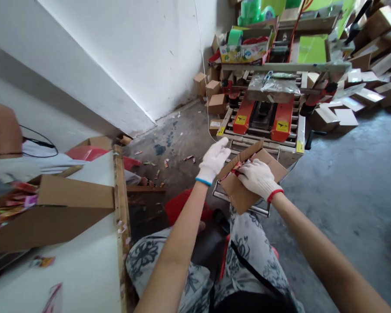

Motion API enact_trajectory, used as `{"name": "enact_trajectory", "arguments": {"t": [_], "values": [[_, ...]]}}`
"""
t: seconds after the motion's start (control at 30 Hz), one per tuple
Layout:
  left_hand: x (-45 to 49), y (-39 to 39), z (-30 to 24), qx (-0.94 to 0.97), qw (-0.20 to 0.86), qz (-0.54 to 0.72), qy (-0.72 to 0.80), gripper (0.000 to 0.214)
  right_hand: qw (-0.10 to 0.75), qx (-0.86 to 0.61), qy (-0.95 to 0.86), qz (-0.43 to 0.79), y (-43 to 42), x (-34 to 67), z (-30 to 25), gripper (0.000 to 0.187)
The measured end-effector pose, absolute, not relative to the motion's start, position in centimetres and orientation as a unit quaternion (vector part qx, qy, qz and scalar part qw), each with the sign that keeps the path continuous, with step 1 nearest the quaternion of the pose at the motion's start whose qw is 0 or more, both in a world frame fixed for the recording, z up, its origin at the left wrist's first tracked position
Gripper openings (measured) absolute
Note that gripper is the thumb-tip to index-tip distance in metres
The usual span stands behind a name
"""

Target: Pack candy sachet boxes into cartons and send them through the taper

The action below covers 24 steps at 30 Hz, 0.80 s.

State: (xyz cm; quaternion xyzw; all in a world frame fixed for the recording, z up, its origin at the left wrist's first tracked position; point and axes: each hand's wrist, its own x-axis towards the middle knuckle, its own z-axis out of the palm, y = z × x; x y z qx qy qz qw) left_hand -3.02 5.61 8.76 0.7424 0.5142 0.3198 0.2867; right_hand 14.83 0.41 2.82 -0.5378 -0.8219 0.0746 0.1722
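Observation:
A small brown cardboard box (239, 193) with raised flaps stands at the near end of the roller conveyor, holding small red packets (235, 168). My right hand (259, 177), in a white knit glove with a red cuff, reaches over the box with its fingers laid on the packets. Its fingertips are partly hidden in the box. Just left of the box, my left hand (214, 161) is raised, gloved in white with a blue cuff. Its fingers are stretched out and hold nothing.
Ahead is a carton-sealing machine (263, 115) with orange side guides. Small cartons (337, 117) are piled at right. At left, another person's gloved hand (16, 168) is near a large open carton (74, 191) of packets on a white table (94, 269). Loose packets (166, 163) litter the floor.

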Motion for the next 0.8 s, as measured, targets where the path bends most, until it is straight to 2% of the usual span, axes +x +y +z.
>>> {"name": "enact_trajectory", "arguments": {"t": [0.07,0.13,0.23,0.3,0.33,0.37,0.43,0.53,0.7,0.8], "values": [[-2.4,7.6,7.9,0.763,0.358,0.205,0.498,0.047,0.183,-0.514,-0.833,0.086,0.6,15.4,2.8,0.029],[-1.7,7.7,6.6,0.782,0.379,0.144,0.474,0.046,0.232,-0.487,-0.834,0.115,0.3,16.3,2.4,0.026],[-1.2,4.8,4.5,0.792,0.388,0.107,0.459,0.051,0.406,-0.505,-0.75,0.131,-0.4,17.6,1.0,0.03],[-1.2,1.8,3.5,0.795,0.37,0.084,0.473,0.053,0.526,-0.577,-0.62,0.082,-0.3,18.3,0.0,0.032],[-1.2,0.3,3.3,0.796,0.348,0.069,0.49,0.055,0.555,-0.621,-0.551,0.054,0.1,18.5,-0.4,0.032],[-1.1,-1.1,3.2,0.794,0.32,0.052,0.514,0.056,0.556,-0.665,-0.498,0.039,0.7,18.7,-0.8,0.033],[-0.8,-3.2,3.4,0.782,0.264,0.018,0.564,0.058,0.5,-0.731,-0.462,0.055,1.9,18.7,-1.1,0.037],[-0.5,-4.6,3.7,0.755,0.24,0.002,0.61,0.058,0.397,-0.741,-0.536,0.073,1.8,17.8,-0.5,0.043],[-1.9,-4.1,2.1,0.721,0.358,0.149,0.574,0.053,0.285,-0.623,-0.728,0.001,-7.2,14.2,-0.1,0.074],[-2.5,-3.0,1.0,0.711,0.417,0.223,0.52,0.052,0.213,-0.561,-0.8,0.016,-11.3,13.1,-0.6,0.082]]}}
